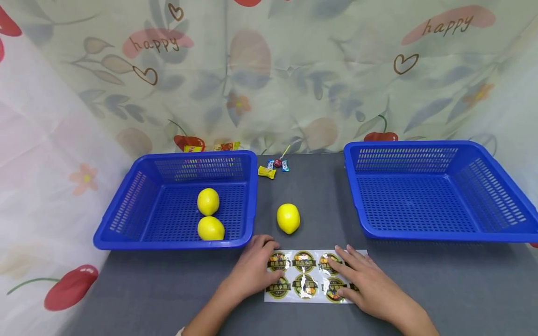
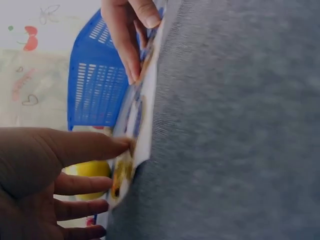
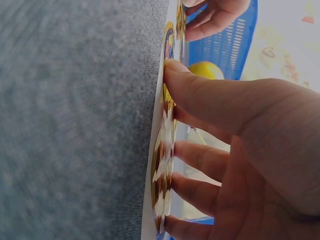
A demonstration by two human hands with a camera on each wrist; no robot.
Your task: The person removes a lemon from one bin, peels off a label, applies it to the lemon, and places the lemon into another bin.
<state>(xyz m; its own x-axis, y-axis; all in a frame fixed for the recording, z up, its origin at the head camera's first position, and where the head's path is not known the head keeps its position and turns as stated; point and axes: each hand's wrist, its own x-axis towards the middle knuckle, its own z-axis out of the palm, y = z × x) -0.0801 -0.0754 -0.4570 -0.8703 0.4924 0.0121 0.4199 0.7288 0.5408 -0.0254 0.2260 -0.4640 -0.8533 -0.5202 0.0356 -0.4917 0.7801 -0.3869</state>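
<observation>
A white sheet (image 1: 318, 275) of round gold-and-black stickers printed with fruit lies on the dark cloth. At its left edge is my left hand (image 1: 256, 266), thumb and fingertips touching the sheet. The left wrist view shows that thumb (image 2: 95, 147) stretched out over the sheet, whose near corner bends a little. My right hand (image 1: 370, 280) rests on the right part with fingers spread, covering some stickers. Its thumb (image 3: 200, 87) and fingertips touch the sheet's surface in the right wrist view. Just beyond the sheet sits a yellow lemon (image 1: 288, 218).
To the left, a blue plastic basket (image 1: 176, 245) contains two lemons (image 1: 208, 202). Another blue basket (image 1: 445, 235) stands on the right with bare mesh floor showing. Small wrapped candies (image 1: 266, 172) and a red lollipop (image 1: 277, 163) lie at the back, before a printed curtain (image 1: 290, 102).
</observation>
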